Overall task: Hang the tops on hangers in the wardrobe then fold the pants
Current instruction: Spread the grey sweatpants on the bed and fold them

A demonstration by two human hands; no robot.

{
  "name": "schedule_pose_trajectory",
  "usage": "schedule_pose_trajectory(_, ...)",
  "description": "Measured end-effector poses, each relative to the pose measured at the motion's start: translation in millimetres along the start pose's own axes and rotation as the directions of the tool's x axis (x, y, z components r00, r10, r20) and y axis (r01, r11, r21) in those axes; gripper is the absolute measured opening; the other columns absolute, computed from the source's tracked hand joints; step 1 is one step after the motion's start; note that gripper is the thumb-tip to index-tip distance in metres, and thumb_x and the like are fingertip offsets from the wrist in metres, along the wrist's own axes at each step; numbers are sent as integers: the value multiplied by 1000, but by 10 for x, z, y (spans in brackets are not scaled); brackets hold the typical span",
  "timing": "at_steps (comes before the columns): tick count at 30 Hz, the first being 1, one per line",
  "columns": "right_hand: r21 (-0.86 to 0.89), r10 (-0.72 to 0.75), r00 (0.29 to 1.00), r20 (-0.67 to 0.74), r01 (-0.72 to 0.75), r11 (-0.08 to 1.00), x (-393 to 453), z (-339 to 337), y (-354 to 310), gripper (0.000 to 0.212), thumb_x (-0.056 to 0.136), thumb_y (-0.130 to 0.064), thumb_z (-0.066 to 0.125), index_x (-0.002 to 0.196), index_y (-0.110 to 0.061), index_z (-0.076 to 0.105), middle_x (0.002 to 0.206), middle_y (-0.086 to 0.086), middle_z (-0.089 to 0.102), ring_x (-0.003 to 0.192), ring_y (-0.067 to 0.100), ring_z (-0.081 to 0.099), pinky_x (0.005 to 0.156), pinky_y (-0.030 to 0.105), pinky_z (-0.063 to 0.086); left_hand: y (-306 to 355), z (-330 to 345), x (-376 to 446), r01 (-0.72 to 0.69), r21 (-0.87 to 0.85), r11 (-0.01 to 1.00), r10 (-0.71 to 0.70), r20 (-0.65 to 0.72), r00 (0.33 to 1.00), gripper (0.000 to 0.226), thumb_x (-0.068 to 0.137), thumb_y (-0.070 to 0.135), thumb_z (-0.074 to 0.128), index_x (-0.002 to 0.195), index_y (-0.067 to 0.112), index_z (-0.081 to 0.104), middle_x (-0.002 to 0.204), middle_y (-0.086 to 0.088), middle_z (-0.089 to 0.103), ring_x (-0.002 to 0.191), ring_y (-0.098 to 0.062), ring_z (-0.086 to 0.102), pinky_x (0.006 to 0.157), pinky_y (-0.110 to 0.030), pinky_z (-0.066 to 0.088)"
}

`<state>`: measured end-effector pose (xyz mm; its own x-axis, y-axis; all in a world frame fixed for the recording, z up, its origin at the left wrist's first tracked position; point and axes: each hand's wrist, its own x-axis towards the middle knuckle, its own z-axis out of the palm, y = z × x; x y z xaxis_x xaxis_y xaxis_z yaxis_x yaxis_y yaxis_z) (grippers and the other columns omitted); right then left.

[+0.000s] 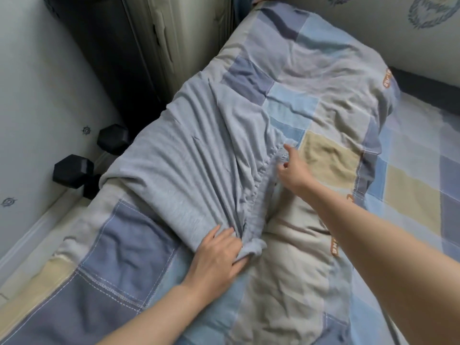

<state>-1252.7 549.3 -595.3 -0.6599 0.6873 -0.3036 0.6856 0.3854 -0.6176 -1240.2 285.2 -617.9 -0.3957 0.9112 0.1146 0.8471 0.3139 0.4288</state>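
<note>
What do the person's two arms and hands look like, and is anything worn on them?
Both forearms are bare, with no sleeve in view. The left hand and the right hand show no glove, ring, watch or bracelet. The fingernails that show look short and unpainted.

A bedroom in a home.
A bed takes up most of the room, covered by a soft quilt [323, 100] with blue, tan and grey squares. Two black dumbbells [74, 170] sit on the floor beside the bed, by a pale wall [37, 83] with tiny ship-wheel prints.
</note>
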Motion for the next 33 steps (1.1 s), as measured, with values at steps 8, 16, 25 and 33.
schedule_pose_trajectory(8, -832, -391, 901, 187, 357, 424, -388, 85, 187, 34, 86, -16, 52, 119, -17, 50, 126, 9, 46, 116, 33, 42, 84, 40, 38, -34, -571, -774, 125, -214, 969, -105, 101, 989, 45, 79, 58, 68, 67, 16, 55, 65, 6, 50, 65, -13, 51, 77, -22, 46)
schedule_pose_trajectory(16, -802, -539, 797, 274, 498, 328, -898, -157, 445, 22, 71, -17, 73, 90, -9, 67, 96, 15, 60, 94, 38, 56, 87, 47, 46, -244, -737, -1177, -77, 81, 994, 46, 337, 941, 25, 57, 38, 81, 75, 26, 67, 86, 10, 65, 81, -11, 67, 86, -29, 53)
schedule_pose_trajectory(25, -785, -476, 855, 206, 435, 441, -2311, -1023, 900, 40, 45, -22, 93, 73, -10, 67, 89, 18, 59, 77, 39, 57, 59, 45, 52, 177, -1121, -1430, -142, 361, 922, -26, 423, 906, 40, 31, 21, 86, 69, 23, 72, 107, 0, 72, 98, -18, 70, 86, -47, 56)
schedule_pose_trajectory(33, -394, -304, 942, 138, 334, 856, -4130, -2125, 304, 23, 71, -3, 76, 69, -11, 55, 79, 9, 58, 74, 34, 58, 63, 42, 48, 1121, -2524, -1736, -261, 341, 903, 83, 458, 885, 37, 40, 34, 90, 63, 24, 64, 72, 7, 62, 56, -14, 62, 71, -34, 56)
